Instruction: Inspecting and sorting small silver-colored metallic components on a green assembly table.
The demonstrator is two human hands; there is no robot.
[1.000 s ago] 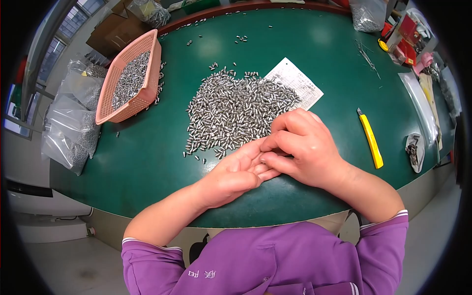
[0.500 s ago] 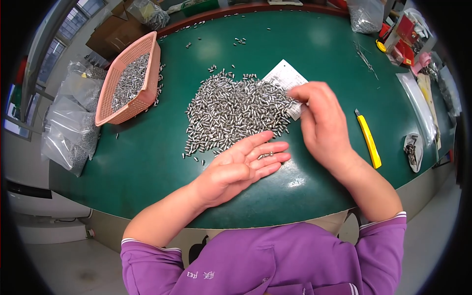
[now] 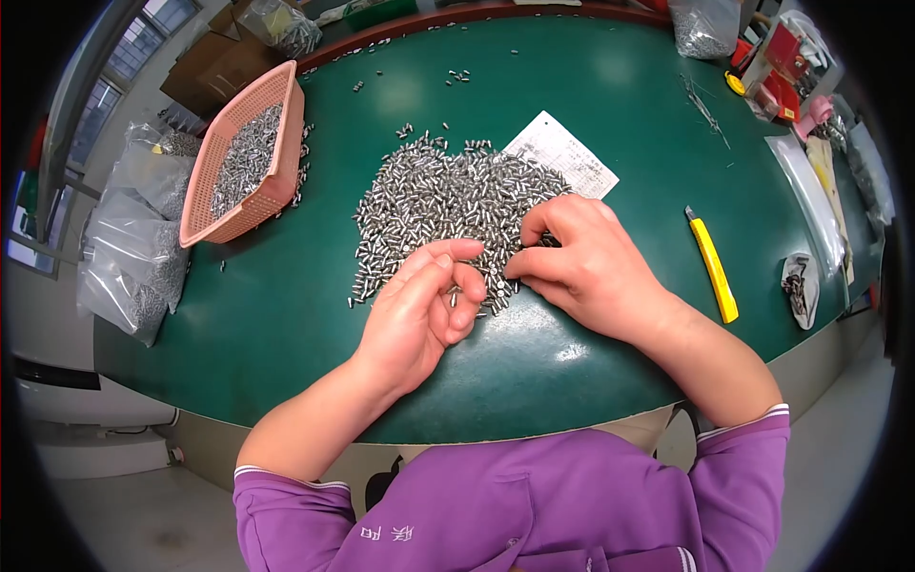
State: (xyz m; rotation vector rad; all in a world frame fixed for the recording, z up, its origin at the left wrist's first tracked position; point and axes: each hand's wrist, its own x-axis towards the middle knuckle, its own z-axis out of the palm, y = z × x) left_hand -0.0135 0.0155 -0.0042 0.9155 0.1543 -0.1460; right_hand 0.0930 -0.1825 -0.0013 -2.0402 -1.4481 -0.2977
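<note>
A broad heap of small, shiny metal pins (image 3: pixel 448 195) with rounded ends lies on the green table. At the heap's near edge my left hand (image 3: pixel 415 310) is turned partly palm up, its fingers curled inward. A small metal pin (image 3: pixel 454 299) shows between those fingers; whether more lie in the palm is hidden. My right hand (image 3: pixel 596 267) reaches to the heap's near right side, fingers bent and thumb tip down among the pins. What its fingertips hold, if anything, cannot be made out. Behind the heap lies a white printed sheet (image 3: pixel 581 162), partly under the pins.
On the left stands a pink plastic basket (image 3: pixel 233 224) of similar pins, beside clear bags (image 3: pixel 133 257) of metal parts. A yellow utility knife (image 3: pixel 713 270) lies right of my right hand, near a small white pouch (image 3: pixel 801 291). Loose pins (image 3: pixel 459 76) are scattered toward the back.
My left hand has curled its fingers and turned from lying flat with several pins on it. My right hand has moved left and down, from beside the sheet to the heap's near edge.
</note>
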